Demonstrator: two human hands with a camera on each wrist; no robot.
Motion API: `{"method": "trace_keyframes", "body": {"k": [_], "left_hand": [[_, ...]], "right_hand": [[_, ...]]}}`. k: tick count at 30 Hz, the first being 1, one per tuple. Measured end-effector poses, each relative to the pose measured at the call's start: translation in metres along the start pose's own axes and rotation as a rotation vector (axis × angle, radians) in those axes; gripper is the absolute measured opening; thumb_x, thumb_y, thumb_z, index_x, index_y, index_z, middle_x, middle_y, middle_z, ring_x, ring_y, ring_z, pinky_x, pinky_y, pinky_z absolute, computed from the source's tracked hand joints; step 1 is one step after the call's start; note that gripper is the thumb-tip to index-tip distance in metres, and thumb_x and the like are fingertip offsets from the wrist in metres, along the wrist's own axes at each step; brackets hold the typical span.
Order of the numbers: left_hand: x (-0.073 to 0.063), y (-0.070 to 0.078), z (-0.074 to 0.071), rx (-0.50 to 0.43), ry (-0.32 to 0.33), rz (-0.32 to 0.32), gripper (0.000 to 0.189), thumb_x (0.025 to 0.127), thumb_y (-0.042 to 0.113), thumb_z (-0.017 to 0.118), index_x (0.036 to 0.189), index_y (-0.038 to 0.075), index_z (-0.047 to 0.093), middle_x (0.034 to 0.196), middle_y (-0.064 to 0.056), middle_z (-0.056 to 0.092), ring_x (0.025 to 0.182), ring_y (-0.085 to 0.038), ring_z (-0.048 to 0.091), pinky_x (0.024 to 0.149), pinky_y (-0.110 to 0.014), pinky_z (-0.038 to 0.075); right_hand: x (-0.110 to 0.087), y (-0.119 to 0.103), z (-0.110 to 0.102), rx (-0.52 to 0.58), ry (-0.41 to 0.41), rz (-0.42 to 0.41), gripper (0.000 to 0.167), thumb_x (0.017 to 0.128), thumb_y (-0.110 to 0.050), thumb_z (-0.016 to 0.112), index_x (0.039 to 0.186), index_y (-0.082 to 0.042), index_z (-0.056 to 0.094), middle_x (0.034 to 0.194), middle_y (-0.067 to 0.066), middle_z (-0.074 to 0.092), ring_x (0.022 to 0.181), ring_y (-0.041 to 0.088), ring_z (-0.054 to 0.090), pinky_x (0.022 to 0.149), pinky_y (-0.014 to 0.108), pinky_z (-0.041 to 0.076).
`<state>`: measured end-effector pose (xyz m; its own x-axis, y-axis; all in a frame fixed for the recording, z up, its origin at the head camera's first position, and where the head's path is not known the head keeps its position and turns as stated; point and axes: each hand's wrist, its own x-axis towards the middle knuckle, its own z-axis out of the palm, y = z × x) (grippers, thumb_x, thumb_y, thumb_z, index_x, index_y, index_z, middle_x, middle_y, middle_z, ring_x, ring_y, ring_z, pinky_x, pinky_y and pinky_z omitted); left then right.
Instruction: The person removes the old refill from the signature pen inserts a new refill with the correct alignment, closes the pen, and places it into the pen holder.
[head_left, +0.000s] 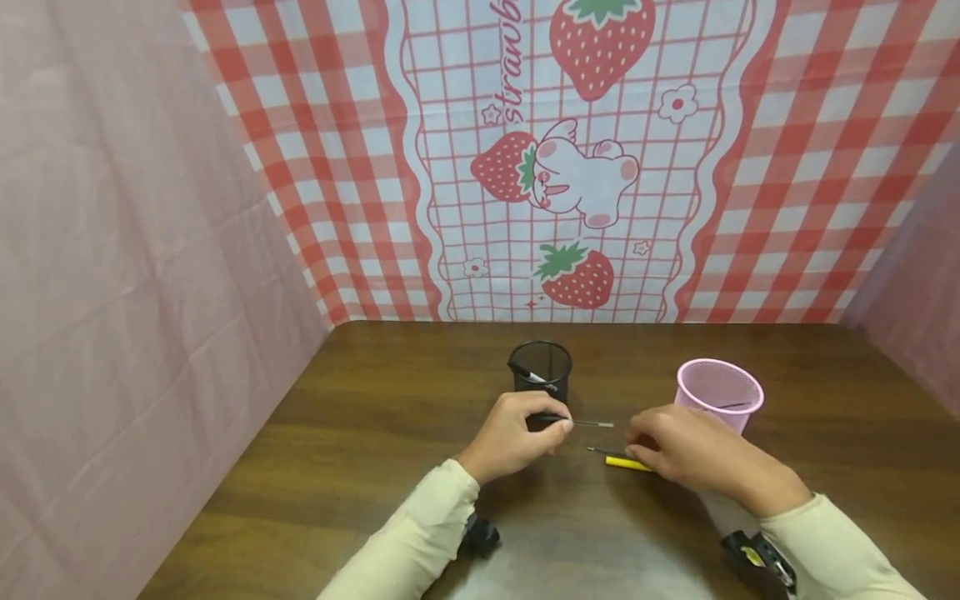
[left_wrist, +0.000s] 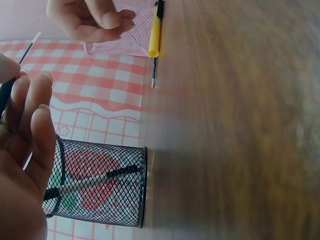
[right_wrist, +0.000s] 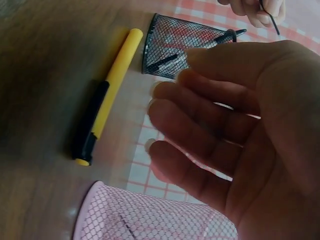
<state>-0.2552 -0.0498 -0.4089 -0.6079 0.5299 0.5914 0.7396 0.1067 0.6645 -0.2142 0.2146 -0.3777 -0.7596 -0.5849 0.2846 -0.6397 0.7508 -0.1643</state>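
My left hand (head_left: 517,433) pinches a black pen (left_wrist: 6,92) between thumb and fingers. From this pen a thin refill (head_left: 592,424) with a pale end sticks out to the right. Past its tip, my right hand (head_left: 686,446) hovers with loosely curled fingers; the right wrist view shows nothing in them. Below that hand, a yellow pen barrel (head_left: 626,463) with a black clip part (right_wrist: 92,120) lies on the table. Beside the barrel, a slim dark refill (left_wrist: 154,75) with a metal tip shows in the head and left wrist views; its other end is hidden.
Behind my left hand stands a black mesh cup (head_left: 542,346) with a black-and-white pen (head_left: 531,375) in it. A pink mesh cup (head_left: 720,364) holding a thin dark stick stands behind my right hand. A checked strawberry cloth (head_left: 360,208) hangs at the back of the wooden table (head_left: 375,375).
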Motion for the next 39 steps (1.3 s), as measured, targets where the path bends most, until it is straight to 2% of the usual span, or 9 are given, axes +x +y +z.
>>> {"method": "trace_keyframes", "body": {"k": [3,12,14,15,22,28,35,39], "left_hand": [[0.0,-0.001,-0.001,0.006,-0.001,0.0,0.004,0.091,0.01,0.07,0.093,0.011,0.073,0.079,0.004,0.065,0.059,-0.004,0.063,0.06,-0.023,0.055],[0.0,0.005,-0.001,-0.014,-0.021,-0.042,0.005,0.091,0.01,0.07,0.095,0.01,0.074,0.08,0.0,0.067,0.059,-0.004,0.063,0.059,-0.024,0.055],[0.0,0.005,-0.001,-0.008,-0.024,-0.038,0.005,0.092,0.01,0.07,0.095,0.01,0.074,0.08,0.0,0.066,0.058,-0.002,0.062,0.058,-0.023,0.055],[0.0,0.0,0.0,-0.001,-0.027,-0.03,0.005,0.092,0.012,0.07,0.095,0.011,0.074,0.08,0.003,0.066,0.059,-0.001,0.062,0.058,-0.022,0.055],[0.001,0.0,-0.001,0.032,-0.016,0.006,0.007,0.094,0.014,0.069,0.096,0.01,0.073,0.081,0.004,0.064,0.06,0.002,0.061,0.059,-0.02,0.054],[0.001,-0.002,-0.001,0.057,-0.026,0.047,0.011,0.095,0.014,0.067,0.097,0.006,0.074,0.078,0.007,0.062,0.06,0.003,0.059,0.06,-0.019,0.053],[0.002,-0.001,-0.002,0.044,-0.035,0.035,0.012,0.095,0.015,0.067,0.098,0.006,0.074,0.08,0.004,0.064,0.061,0.002,0.06,0.061,-0.02,0.053],[0.001,0.0,-0.003,0.071,-0.04,0.037,0.011,0.095,0.015,0.068,0.096,0.007,0.075,0.078,0.006,0.063,0.062,0.003,0.06,0.062,-0.019,0.053]], "right_hand": [[0.0,0.002,0.003,-0.013,-0.042,0.032,0.021,0.083,-0.024,0.079,0.075,-0.031,0.061,0.068,-0.023,0.048,0.06,-0.003,0.043,0.051,0.025,0.038],[-0.001,0.005,0.013,0.049,-0.062,0.018,0.025,0.08,-0.016,0.08,0.073,-0.027,0.059,0.067,-0.02,0.048,0.061,-0.001,0.044,0.053,0.026,0.04],[-0.002,0.006,0.015,0.038,-0.064,0.023,0.026,0.079,-0.017,0.081,0.073,-0.028,0.058,0.067,-0.02,0.048,0.06,-0.001,0.044,0.053,0.026,0.04],[-0.002,0.006,0.016,0.032,-0.064,0.025,0.027,0.078,-0.017,0.081,0.072,-0.028,0.057,0.066,-0.02,0.048,0.06,-0.001,0.043,0.052,0.026,0.039],[-0.005,0.007,0.019,0.004,-0.057,0.037,0.033,0.076,-0.018,0.082,0.068,-0.029,0.052,0.064,-0.019,0.044,0.057,0.0,0.04,0.051,0.025,0.035],[-0.006,0.007,0.02,0.005,-0.071,0.032,0.029,0.075,-0.019,0.082,0.069,-0.028,0.056,0.064,-0.019,0.045,0.058,0.0,0.041,0.051,0.026,0.036],[-0.006,0.006,0.018,0.006,-0.077,0.03,0.029,0.076,-0.017,0.081,0.068,-0.029,0.056,0.064,-0.019,0.045,0.057,0.0,0.041,0.05,0.026,0.037],[-0.006,0.006,0.018,0.002,-0.077,0.022,0.029,0.077,-0.018,0.08,0.068,-0.029,0.055,0.065,-0.019,0.044,0.058,0.0,0.041,0.05,0.026,0.036]]}}
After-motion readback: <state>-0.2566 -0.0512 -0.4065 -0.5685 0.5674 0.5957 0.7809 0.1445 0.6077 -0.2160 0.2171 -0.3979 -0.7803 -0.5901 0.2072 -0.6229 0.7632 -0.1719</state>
